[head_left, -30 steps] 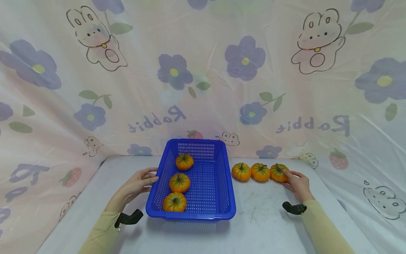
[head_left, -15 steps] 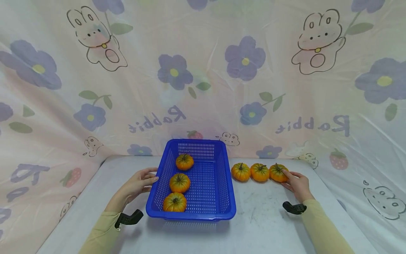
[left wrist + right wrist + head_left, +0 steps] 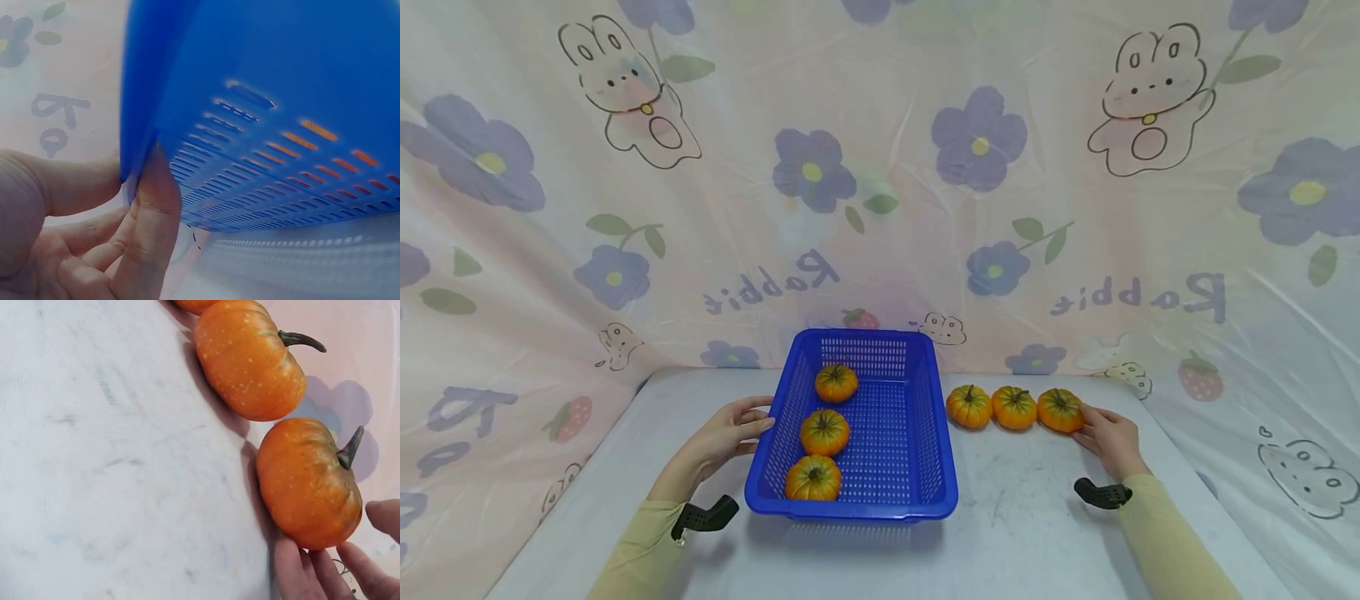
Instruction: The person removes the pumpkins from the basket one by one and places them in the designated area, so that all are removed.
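A blue plastic basket (image 3: 947,467) with slotted walls stands on the table, three small orange pumpkins in a line along its left side: a far one (image 3: 837,383), a middle one (image 3: 825,432) and a near one (image 3: 813,478). My left hand (image 3: 722,437) pinches the basket's left rim, thumb on one side and fingers on the other. To the basket's right, three more pumpkins form a row. My right hand (image 3: 1112,437) is beside the rightmost pumpkin (image 3: 309,484); its fingertips (image 3: 325,569) are right at the pumpkin's side, while the thumb (image 3: 384,519) stands apart from it.
The row's left pumpkin (image 3: 969,407) sits close to the basket's right wall, and the middle one (image 3: 1015,407) lies between its neighbours. A printed curtain (image 3: 887,167) hangs behind and beside the white table (image 3: 1022,533).
The pumpkin row shifted slightly left at first. Since then my right hand has drawn back a little to the right, its thumb coming off the rightmost pumpkin. My left hand has not moved.
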Demonstrator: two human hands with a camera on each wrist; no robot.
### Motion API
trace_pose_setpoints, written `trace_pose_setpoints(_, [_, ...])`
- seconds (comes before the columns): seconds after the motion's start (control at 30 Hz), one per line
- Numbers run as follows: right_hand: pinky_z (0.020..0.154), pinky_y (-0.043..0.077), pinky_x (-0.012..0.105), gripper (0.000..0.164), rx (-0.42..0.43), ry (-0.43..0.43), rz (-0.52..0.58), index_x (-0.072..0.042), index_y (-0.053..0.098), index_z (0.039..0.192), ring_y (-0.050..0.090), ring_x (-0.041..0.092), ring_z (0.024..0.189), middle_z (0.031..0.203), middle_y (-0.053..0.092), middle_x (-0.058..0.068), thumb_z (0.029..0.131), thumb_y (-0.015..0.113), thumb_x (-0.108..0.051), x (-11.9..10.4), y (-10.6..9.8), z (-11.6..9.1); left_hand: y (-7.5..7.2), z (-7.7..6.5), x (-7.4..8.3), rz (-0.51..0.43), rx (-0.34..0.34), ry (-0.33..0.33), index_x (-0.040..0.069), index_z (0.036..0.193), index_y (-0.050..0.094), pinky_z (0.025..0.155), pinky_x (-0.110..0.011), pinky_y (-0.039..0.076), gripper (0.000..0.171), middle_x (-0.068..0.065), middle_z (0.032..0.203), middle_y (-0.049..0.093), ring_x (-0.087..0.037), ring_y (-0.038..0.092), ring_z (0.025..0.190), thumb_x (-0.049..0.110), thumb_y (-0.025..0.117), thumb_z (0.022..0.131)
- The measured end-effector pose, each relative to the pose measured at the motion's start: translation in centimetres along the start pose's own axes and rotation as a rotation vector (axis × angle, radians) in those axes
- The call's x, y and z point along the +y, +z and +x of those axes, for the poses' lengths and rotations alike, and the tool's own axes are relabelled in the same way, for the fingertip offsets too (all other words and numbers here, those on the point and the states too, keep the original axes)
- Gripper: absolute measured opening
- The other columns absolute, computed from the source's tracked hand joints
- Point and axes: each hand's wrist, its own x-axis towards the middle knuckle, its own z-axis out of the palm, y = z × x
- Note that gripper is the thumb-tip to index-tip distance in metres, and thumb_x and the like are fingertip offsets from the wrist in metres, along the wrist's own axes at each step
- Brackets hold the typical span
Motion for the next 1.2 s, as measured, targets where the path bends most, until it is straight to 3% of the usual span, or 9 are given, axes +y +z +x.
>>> trace_pose_setpoints(0.13, [0.092,0.046,0.035,0.069,-0.032,0.001,-0.024,0.006,0.014,0.149,0.046,0.032,0.119,0.148,0.024,0.029,0.101,0.043,-0.034,-0.1,-0.7,0.0,0.0,-0.1,0.0,-0.002,0.001,-0.001,-0.004,0.145,0.028,0.086,-0.038,0.052,0.064,-0.022,0.115,0.057,-0.026,0.062,0.096,0.020,0.060,0.096])
trace_pose_setpoints(0.3, [0.090,0.048,0.033,0.070,-0.064,-0.018,-0.106,0.006,0.013,0.149,0.058,0.023,0.104,0.146,0.027,0.030,0.102,0.040,-0.037,-0.5,-2.0,0.1,-0.1,-0.1,0.0,0.000,0.009,-0.004,-0.004,0.144,0.029,0.086,-0.039,0.052,0.063,-0.021,0.114,0.058,-0.025,0.062,0.096,0.020,0.060,0.096])
trace_pose_setpoints(0.43, [0.090,0.048,0.033,0.074,-0.085,-0.059,-0.159,0.007,0.015,0.148,0.051,0.032,0.117,0.147,0.027,0.031,0.101,0.039,-0.044,-0.9,-2.7,-0.3,-0.1,-0.2,0.0,0.006,0.015,-0.008,-0.004,0.144,0.029,0.087,-0.039,0.051,0.062,-0.020,0.114,0.058,-0.025,0.062,0.096,0.020,0.060,0.096])
trace_pose_setpoints(0.6, [0.083,0.053,0.033,0.072,-0.062,-0.106,-0.110,0.007,0.028,0.144,0.052,0.037,0.115,0.138,0.039,0.032,0.098,0.047,-0.045,-1.7,-2.8,-0.3,-0.1,-0.2,0.1,0.014,0.012,-0.010,-0.004,0.144,0.029,0.087,-0.038,0.052,0.062,-0.021,0.115,0.058,-0.025,0.062,0.097,0.020,0.059,0.096])
trace_pose_setpoints(0.9, [0.094,0.046,0.038,0.077,-0.175,-0.218,-0.183,0.007,0.024,0.146,0.038,0.043,0.127,0.144,0.031,0.030,0.098,0.042,-0.050,-4.9,-0.5,-2.6,-0.2,-0.1,0.2,0.018,0.001,0.002,-0.004,0.144,0.029,0.086,-0.038,0.052,0.061,-0.020,0.113,0.058,-0.025,0.062,0.096,0.020,0.059,0.096])
trace_pose_setpoints(1.2, [0.098,0.042,0.040,0.061,-0.341,-0.275,-0.154,0.007,0.029,0.144,0.043,0.040,0.126,0.142,0.036,0.030,0.103,0.040,-0.037,-6.9,3.6,-5.1,0.0,0.0,0.0,0.015,0.001,-0.002,-0.004,0.144,0.029,0.086,-0.039,0.052,0.062,-0.020,0.113,0.058,-0.025,0.062,0.096,0.020,0.060,0.096])
